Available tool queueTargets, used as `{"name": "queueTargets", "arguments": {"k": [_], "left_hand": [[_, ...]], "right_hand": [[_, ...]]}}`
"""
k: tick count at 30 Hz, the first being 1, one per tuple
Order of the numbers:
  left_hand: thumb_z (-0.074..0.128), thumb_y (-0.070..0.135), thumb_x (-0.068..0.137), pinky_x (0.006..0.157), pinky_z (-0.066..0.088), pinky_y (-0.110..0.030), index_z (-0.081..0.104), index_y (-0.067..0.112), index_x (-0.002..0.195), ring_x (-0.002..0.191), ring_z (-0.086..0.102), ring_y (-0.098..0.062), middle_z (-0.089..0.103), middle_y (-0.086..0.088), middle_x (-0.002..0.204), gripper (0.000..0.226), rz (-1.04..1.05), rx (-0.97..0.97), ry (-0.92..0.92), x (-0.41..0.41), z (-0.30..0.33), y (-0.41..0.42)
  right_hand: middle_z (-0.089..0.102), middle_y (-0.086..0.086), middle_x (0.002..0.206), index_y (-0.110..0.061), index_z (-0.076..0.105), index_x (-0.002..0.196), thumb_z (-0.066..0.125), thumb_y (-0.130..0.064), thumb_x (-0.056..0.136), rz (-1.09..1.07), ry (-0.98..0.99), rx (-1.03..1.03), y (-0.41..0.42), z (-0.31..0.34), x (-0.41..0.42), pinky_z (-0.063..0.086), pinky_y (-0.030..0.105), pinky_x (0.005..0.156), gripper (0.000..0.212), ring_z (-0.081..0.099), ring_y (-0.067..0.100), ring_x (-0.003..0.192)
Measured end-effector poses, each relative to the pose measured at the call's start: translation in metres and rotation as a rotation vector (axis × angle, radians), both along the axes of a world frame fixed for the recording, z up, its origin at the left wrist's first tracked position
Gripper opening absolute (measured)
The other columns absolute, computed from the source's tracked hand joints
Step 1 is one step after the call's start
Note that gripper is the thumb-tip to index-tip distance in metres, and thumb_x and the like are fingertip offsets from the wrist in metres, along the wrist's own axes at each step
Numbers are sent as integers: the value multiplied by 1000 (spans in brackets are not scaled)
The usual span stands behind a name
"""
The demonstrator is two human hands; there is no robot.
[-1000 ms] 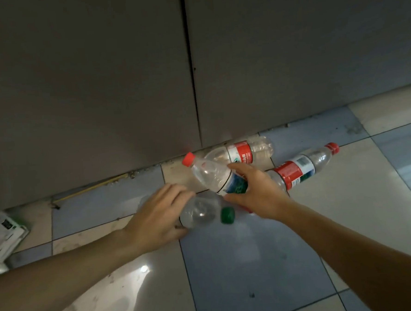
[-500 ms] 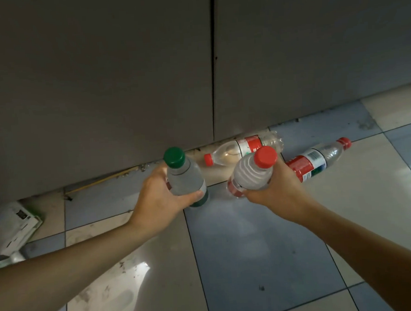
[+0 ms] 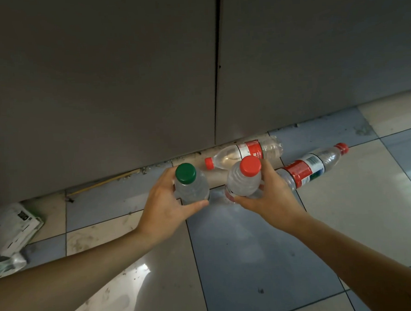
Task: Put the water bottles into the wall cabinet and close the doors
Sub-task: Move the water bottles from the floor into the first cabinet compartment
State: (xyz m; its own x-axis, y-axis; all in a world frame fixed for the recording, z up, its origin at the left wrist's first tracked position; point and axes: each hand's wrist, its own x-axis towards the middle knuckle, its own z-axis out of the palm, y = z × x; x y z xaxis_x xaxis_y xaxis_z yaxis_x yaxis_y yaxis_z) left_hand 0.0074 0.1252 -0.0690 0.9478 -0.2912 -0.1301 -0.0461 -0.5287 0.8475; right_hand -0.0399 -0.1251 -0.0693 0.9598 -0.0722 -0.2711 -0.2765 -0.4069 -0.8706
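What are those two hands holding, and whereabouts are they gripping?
The left hand grips the green-capped bottle round its body, below the cap. The right hand grips the red-capped bottle round its body too. Both caps point up.

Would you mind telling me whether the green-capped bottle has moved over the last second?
Yes: the green-capped bottle has come up off the floor tiles, now upright in the left hand.

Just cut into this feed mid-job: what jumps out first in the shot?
Centre frame, the left hand grips a green-capped bottle and the right hand grips a red-capped bottle, both upright, caps towards the camera. Behind them two more red-capped bottles lie on the tiled floor: one along the foot of the closed grey cabinet doors, the other to its right.
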Motion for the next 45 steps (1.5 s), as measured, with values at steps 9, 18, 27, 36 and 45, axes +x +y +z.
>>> {"name": "queueTargets", "arguments": {"k": [9, 18, 27, 36, 45], "left_hand": [[93, 35, 68, 80, 43, -2, 54, 28, 127, 107, 58, 7, 63, 20, 115, 71, 164, -5, 21, -18, -7, -16], [93, 36, 68, 83, 50, -13, 58, 23, 126, 108, 63, -12, 66, 8, 114, 69, 315, -14, 37, -34, 128, -19], [92, 35, 70, 84, 45, -7, 54, 25, 131, 110, 60, -8, 64, 13, 119, 73, 325, -16, 20, -70, 368, -8], [91, 46, 65, 85, 43, -12, 47, 61, 111, 109, 55, 11, 57, 42, 108, 66, 315, -47, -84, -82, 606, 24], [92, 45, 66, 89, 44, -9, 61, 37, 123, 110, 60, 2, 65, 26, 115, 65, 215, -202, -283, -70, 829, 69]], "right_hand": [[59, -38, 110, -46, 46, 124, 92, -26, 73, -43, 16, 62, 9, -7, 4, 50, 4, 73, 72, 59, -13, 104], [66, -19, 111, -39, 51, 128, 94, -24, 71, -30, 64, 72, 16, 121, -12, 54, 11, 72, 73, 66, 3, 101], [65, -22, 109, -42, 51, 123, 92, -23, 74, 71, 14, 45, 22, 369, -29, 51, 7, 75, 67, 62, -6, 100], [63, -31, 114, -56, 50, 118, 93, -27, 73, 172, -90, 17, 28, 624, -31, 50, 7, 82, 68, 62, -6, 106], [72, -19, 113, -43, 58, 118, 93, -33, 66, 147, -272, 73, 65, 851, -13, 57, 28, 91, 64, 69, 2, 105]]}}
